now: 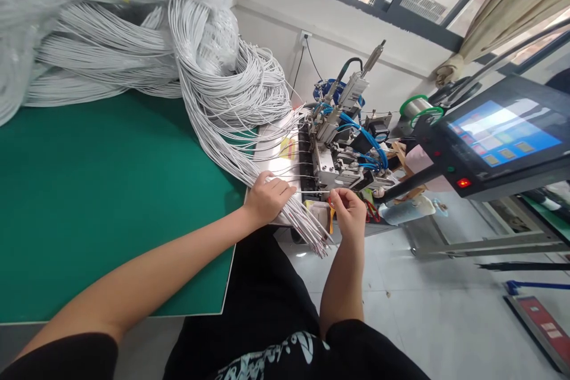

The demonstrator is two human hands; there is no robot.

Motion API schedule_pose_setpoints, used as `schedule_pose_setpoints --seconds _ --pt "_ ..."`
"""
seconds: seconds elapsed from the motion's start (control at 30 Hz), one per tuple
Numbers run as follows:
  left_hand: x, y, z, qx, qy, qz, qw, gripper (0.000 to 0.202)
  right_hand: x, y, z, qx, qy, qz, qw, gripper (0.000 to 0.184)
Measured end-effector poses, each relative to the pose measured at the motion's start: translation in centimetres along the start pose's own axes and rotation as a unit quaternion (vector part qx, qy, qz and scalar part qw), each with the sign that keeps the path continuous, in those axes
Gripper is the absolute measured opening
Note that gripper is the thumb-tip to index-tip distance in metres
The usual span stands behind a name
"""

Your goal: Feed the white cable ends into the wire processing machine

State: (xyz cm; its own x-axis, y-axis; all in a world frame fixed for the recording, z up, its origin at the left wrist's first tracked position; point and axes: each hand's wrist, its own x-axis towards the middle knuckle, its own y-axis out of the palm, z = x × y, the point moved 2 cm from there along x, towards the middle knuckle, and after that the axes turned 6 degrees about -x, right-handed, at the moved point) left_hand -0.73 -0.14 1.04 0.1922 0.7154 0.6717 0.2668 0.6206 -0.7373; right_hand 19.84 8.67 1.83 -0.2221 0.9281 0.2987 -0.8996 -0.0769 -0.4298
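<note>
A thick bundle of thin white cables [222,101] spills off the green table mat [89,190] toward a small machine [342,142] with blue hoses. My left hand [267,197] lies on the cable ends by the mat's edge, fingers curled over them. My right hand [350,211] pinches one thin white cable [314,192] and holds its tip level in front of the machine's metal jaws. The stripped cable ends [314,234] fan out below, between my two hands.
A touch-screen control panel [503,133] with a lit red button stands to the right. A spool of wire [418,107] sits behind the machine. More bagged white cables [80,24] pile at the table's back. Grey floor lies below, a window above.
</note>
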Motion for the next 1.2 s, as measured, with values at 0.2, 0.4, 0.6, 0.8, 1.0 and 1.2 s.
schedule_pose_setpoints --seconds 0.2,0.4,0.6,0.8,1.0,1.2 --pt "-0.2 0.4 0.4 -0.033 0.078 0.009 0.996 0.027 0.3 0.5 0.6 0.007 -0.019 0.021 1.000 0.033" --pt "-0.3 0.9 0.4 -0.031 0.106 0.008 0.994 0.029 0.3 1.0 0.6 0.079 0.006 0.050 0.996 0.030" --pt "-0.1 0.5 0.0 -0.018 0.068 0.044 0.997 0.034 1.3 0.3 -1.3 -0.043 -0.007 0.033 0.999 0.027" --pt "0.0 0.7 0.0 -0.028 0.028 0.082 0.996 0.037 2.2 0.8 -3.5 -0.063 -0.002 0.065 0.996 0.026" --pt "0.0 1.1 0.2 -0.041 -0.015 0.107 0.993 0.038 2.5 1.7 -5.2 0.019 0.044 0.118 0.992 0.029" --pt "0.1 1.0 0.2 -0.058 -0.031 0.112 0.992 0.035 2.4 2.7 -6.2 0.127 0.132 0.104 0.977 0.024"
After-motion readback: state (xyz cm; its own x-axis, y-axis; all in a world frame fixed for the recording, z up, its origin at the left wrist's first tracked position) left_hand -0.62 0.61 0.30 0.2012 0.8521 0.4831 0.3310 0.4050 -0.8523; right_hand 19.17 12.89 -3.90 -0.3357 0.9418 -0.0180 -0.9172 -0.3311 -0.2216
